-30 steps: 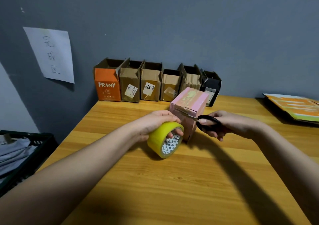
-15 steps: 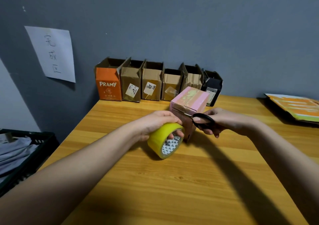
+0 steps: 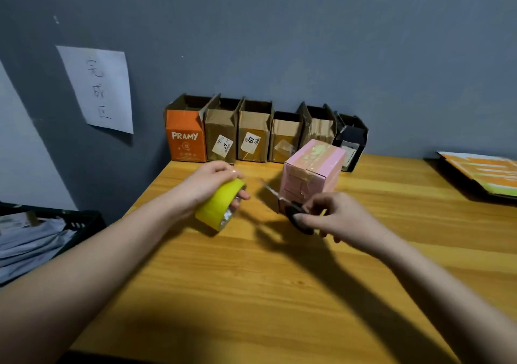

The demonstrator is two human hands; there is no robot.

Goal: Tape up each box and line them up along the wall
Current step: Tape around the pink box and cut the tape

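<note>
Grey wall (image 3: 307,42) backs a wooden worktop (image 3: 265,279); six open boxes (image 3: 253,134) line it, insides dark. A taped pink box (image 3: 313,173) stands before them. Left hand (image 3: 209,182) grips tape (image 3: 218,204); right hand (image 3: 335,215) holds scissors (image 3: 296,215) beside the pink box.

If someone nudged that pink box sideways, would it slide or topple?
The pink box stands taller than its footprint is wide, so a high nudge would probably tip it. It looks like thin card, so likely light, and it may slide easily on the smooth wooden table.
</note>
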